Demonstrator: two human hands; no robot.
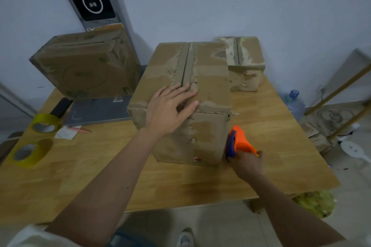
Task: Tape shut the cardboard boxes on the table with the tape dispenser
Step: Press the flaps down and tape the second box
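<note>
Bench: light wooden bench [271, 142] against a pale wall.
Middle box: large worn brown cardboard box [208, 78], flaps closed, centre.
Left hand: left hand [170, 109] lies flat, fingers spread, on its near top edge.
Right hand: right hand [248, 163] grips the orange-and-blue tape dispenser [237, 142] just beside the box's near right corner.
Other boxes: tilted brown cardboard box [84, 66] far left; small torn cardboard box [245, 62] far right.
Tape: two yellowish tape rolls [30, 152] near left.
</note>
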